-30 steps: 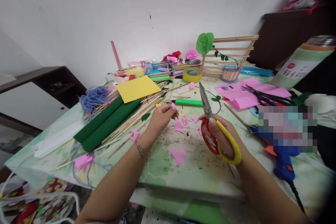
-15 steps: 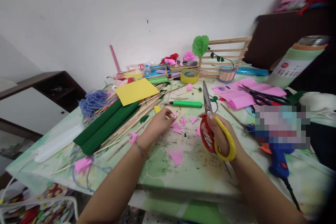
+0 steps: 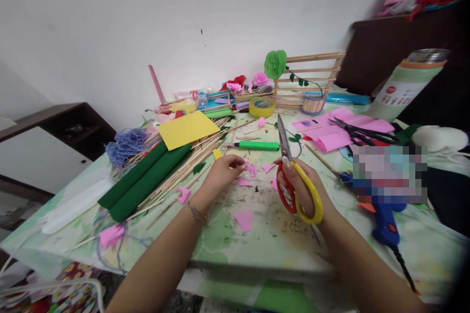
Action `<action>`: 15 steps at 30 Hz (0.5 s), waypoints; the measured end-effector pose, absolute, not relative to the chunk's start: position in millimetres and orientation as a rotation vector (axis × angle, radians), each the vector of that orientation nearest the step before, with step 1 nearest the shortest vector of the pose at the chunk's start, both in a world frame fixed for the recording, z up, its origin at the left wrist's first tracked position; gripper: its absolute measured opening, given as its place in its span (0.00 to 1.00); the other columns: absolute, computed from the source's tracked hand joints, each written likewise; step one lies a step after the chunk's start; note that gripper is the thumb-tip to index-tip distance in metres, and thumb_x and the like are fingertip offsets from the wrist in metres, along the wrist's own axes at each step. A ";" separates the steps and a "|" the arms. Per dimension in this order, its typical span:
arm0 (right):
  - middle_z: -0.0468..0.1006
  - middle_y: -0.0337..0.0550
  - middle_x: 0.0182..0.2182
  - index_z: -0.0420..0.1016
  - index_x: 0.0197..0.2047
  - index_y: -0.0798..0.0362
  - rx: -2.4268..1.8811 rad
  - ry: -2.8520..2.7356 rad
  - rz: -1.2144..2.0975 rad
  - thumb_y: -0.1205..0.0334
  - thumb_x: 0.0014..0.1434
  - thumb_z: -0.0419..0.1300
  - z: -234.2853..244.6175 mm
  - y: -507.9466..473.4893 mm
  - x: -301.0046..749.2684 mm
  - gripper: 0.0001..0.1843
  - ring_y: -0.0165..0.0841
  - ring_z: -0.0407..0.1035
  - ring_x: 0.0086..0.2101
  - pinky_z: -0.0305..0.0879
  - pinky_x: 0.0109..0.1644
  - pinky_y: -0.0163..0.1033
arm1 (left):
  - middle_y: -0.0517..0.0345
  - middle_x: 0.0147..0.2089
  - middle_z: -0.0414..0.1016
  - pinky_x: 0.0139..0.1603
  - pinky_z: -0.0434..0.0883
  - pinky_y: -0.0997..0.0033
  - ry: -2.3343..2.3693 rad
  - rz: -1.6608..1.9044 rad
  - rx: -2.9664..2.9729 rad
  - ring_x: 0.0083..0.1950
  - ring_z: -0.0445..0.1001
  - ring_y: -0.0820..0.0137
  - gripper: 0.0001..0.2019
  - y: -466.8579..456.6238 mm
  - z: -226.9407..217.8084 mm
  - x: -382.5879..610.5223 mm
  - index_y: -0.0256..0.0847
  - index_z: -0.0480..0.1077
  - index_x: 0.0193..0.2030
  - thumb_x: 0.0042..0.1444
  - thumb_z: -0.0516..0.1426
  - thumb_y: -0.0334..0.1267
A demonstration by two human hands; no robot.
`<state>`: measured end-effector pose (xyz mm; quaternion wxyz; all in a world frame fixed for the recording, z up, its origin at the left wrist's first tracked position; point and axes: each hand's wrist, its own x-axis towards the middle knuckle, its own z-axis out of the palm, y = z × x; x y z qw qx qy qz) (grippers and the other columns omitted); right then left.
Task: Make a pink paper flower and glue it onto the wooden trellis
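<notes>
My right hand [image 3: 306, 183] is closed around a pair of scissors [image 3: 284, 138] with red and yellow handles. Their blades are together and point up and away from me. Over several pink paper scraps [image 3: 243, 220] hovers my left hand [image 3: 223, 173], its thumb and fingers curled into a pinch. A pink scrap [image 3: 251, 169] shows right at those fingertips, but I cannot tell whether it is gripped. Just beyond the hands lies a green-handled craft knife [image 3: 259, 145].
Dark green paper rolls [image 3: 147, 181], thin sticks [image 3: 176, 168] and a yellow sheet [image 3: 188, 130] lie at left. To the right are black scissors [image 3: 362, 131], pink paper [image 3: 332, 142], a blue glue gun [image 3: 385, 225] and a bottle [image 3: 407, 83]. A stick fence [image 3: 308, 76] stands behind.
The left hand's fingers have shifted slightly among the pink scraps, and some scraps there have moved. The right hand still holds the scissors, and the view has turned slightly right.
</notes>
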<state>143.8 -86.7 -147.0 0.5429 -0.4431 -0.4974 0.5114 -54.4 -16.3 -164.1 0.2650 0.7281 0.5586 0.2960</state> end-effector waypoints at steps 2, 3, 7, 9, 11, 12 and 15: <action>0.63 0.29 0.16 0.66 0.33 0.51 -1.076 -1.180 1.196 0.37 0.56 0.58 -143.6 -87.6 143.4 0.24 0.24 0.54 0.14 0.53 0.16 0.31 | 0.53 0.33 0.79 0.33 0.72 0.70 1.416 0.894 1.958 0.32 0.76 0.67 0.07 -16.9 -160.1 -52.1 0.39 0.76 0.34 0.54 0.61 0.39; 0.63 0.30 0.16 0.66 0.33 0.52 -1.092 -1.187 1.181 0.37 0.55 0.59 -142.1 -87.9 143.5 0.24 0.24 0.55 0.15 0.54 0.17 0.31 | 0.53 0.33 0.80 0.33 0.73 0.70 1.376 0.932 1.950 0.33 0.76 0.67 0.07 -18.7 -157.6 -50.3 0.38 0.76 0.35 0.54 0.61 0.40; 0.67 0.32 0.17 0.66 0.34 0.52 -1.107 -1.220 1.178 0.40 0.54 0.62 -142.2 -87.6 145.7 0.22 0.25 0.59 0.17 0.58 0.19 0.31 | 0.55 0.37 0.80 0.41 0.75 0.70 1.054 1.354 2.242 0.39 0.77 0.70 0.03 -36.1 -148.5 -43.9 0.40 0.76 0.37 0.58 0.60 0.33; 0.70 0.33 0.19 0.66 0.35 0.52 -1.050 -1.232 1.230 0.42 0.57 0.61 -145.3 -86.8 147.0 0.21 0.25 0.61 0.18 0.60 0.21 0.32 | 0.55 0.40 0.79 0.44 0.75 0.72 0.747 1.628 2.564 0.42 0.78 0.72 0.08 -46.9 -146.4 -43.0 0.41 0.76 0.40 0.58 0.58 0.27; 0.69 0.32 0.19 0.66 0.38 0.53 -0.951 -1.246 1.300 0.44 0.58 0.60 -148.3 -86.2 147.5 0.19 0.25 0.61 0.19 0.61 0.22 0.32 | 0.53 0.42 0.78 0.44 0.76 0.72 0.502 1.729 2.820 0.44 0.78 0.71 0.11 -55.5 -146.0 -43.3 0.40 0.75 0.44 0.58 0.58 0.23; 0.69 0.31 0.19 0.67 0.40 0.53 -0.902 -1.248 1.328 0.45 0.59 0.60 -149.3 -86.1 147.4 0.19 0.25 0.61 0.19 0.61 0.23 0.31 | 0.52 0.43 0.77 0.44 0.76 0.72 0.432 1.726 2.897 0.45 0.77 0.70 0.11 -58.5 -146.2 -43.4 0.38 0.74 0.44 0.57 0.58 0.23; 0.69 0.31 0.22 0.68 0.44 0.54 -0.828 -1.232 1.330 0.49 0.56 0.64 -149.7 -86.9 146.9 0.20 0.25 0.62 0.21 0.61 0.24 0.31 | 0.49 0.46 0.75 0.44 0.78 0.70 0.354 1.698 2.947 0.48 0.77 0.68 0.10 -62.2 -147.6 -42.4 0.35 0.73 0.46 0.58 0.58 0.23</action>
